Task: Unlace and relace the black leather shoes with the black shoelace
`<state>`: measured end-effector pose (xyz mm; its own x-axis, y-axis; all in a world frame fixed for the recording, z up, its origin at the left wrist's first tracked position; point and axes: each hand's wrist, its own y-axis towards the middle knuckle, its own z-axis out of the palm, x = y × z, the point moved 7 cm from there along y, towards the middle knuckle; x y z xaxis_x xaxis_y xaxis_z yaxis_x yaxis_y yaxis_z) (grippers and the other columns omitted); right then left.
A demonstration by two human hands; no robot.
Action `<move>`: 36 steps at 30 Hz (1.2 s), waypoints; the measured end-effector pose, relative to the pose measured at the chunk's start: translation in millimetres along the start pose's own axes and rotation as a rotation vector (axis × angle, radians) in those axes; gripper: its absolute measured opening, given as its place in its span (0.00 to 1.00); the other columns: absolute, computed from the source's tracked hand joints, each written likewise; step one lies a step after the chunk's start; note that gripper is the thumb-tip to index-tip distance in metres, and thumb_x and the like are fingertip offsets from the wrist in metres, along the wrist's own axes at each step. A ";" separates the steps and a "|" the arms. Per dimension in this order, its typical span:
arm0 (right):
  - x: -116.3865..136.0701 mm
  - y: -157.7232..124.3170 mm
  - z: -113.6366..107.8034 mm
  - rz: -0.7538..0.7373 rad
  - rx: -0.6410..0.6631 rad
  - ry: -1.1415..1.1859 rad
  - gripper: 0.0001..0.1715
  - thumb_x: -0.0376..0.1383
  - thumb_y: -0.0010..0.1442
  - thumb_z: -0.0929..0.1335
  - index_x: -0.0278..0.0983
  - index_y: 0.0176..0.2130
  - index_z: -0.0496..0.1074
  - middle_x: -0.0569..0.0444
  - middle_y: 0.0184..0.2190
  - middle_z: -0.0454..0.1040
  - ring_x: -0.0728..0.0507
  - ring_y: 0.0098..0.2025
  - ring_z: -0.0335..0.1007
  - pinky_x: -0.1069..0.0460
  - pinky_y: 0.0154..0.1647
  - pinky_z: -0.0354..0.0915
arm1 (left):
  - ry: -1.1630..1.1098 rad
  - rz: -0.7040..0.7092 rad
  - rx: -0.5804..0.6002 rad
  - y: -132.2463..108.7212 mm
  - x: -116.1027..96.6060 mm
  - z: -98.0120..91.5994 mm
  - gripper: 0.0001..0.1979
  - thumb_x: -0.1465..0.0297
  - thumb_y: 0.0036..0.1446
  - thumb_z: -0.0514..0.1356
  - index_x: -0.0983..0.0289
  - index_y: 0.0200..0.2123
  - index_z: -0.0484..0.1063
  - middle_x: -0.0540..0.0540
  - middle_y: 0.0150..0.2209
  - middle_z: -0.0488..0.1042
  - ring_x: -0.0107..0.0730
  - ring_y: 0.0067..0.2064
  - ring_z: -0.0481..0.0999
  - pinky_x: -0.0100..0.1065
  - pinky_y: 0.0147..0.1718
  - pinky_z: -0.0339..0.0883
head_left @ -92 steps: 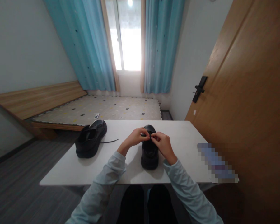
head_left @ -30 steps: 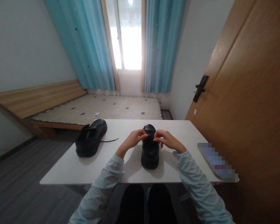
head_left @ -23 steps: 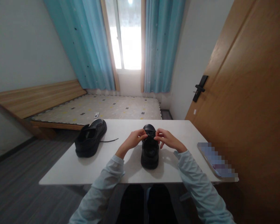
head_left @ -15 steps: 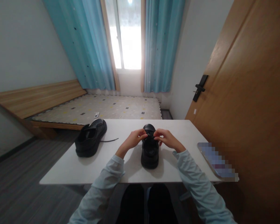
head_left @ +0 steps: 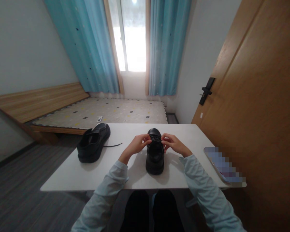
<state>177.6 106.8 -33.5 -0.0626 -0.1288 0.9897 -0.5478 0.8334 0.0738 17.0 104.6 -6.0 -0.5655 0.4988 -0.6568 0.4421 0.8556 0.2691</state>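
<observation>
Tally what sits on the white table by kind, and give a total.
Black leather shoes: 2 (middle black leather shoe, its lacing pinched by the left hand and right hand; left black leather shoe)
Thin black lace trailing beside the left shoe: 1
Blurred-out flat rectangular item: 1
Total: 4

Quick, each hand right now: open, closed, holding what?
Left hand: closed, pinching the upper of the shoe.
Right hand: closed, pinching the same shoe.

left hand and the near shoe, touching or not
Touching: the head view shows the left hand with fingertips pressed on the lace area of the near shoe.
</observation>
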 end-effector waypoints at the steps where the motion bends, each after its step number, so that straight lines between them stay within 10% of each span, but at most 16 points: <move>1: -0.2 -0.4 0.0 -0.003 0.005 0.005 0.23 0.50 0.51 0.72 0.36 0.32 0.61 0.60 0.24 0.67 0.49 0.25 0.70 0.52 0.23 0.72 | 0.003 -0.002 0.004 -0.2 0.9 0.0 0.12 0.62 0.57 0.55 0.64 0.29 0.71 0.52 0.28 0.73 0.31 0.32 0.71 0.30 0.34 0.64; 24: 7.2 -2.0 -4.8 -0.045 -0.137 -0.172 0.20 0.49 0.54 0.69 0.36 0.34 0.63 0.58 0.26 0.64 0.49 0.27 0.67 0.54 0.18 0.70 | 0.036 -0.058 -0.002 -6.6 -2.0 -9.0 0.14 0.61 0.61 0.51 0.64 0.35 0.72 0.52 0.30 0.76 0.32 0.33 0.74 0.31 0.34 0.64; 32: 58.8 -28.6 -5.6 -0.284 -0.486 -0.434 0.11 0.41 0.58 0.67 0.37 0.35 0.66 0.55 0.32 0.69 0.48 0.34 0.68 0.51 0.34 0.70 | 0.005 -0.029 -0.034 -20.0 -10.8 -13.9 0.11 0.63 0.61 0.54 0.63 0.38 0.72 0.53 0.35 0.77 0.32 0.36 0.77 0.33 0.38 0.69; 36: 81.7 -47.9 31.3 -0.368 -0.414 -0.641 0.05 0.36 0.60 0.65 0.36 0.37 0.67 0.53 0.33 0.71 0.47 0.35 0.69 0.49 0.40 0.68 | 0.011 -0.005 -0.061 -41.2 -24.9 -3.9 0.11 0.65 0.60 0.56 0.62 0.44 0.71 0.56 0.44 0.76 0.34 0.41 0.77 0.35 0.42 0.71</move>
<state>172.6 39.4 40.0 -0.4697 -0.6063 0.6417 -0.2840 0.7920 0.5405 10.2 57.5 2.0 -0.5757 0.4954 -0.6505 0.3959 0.8650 0.3083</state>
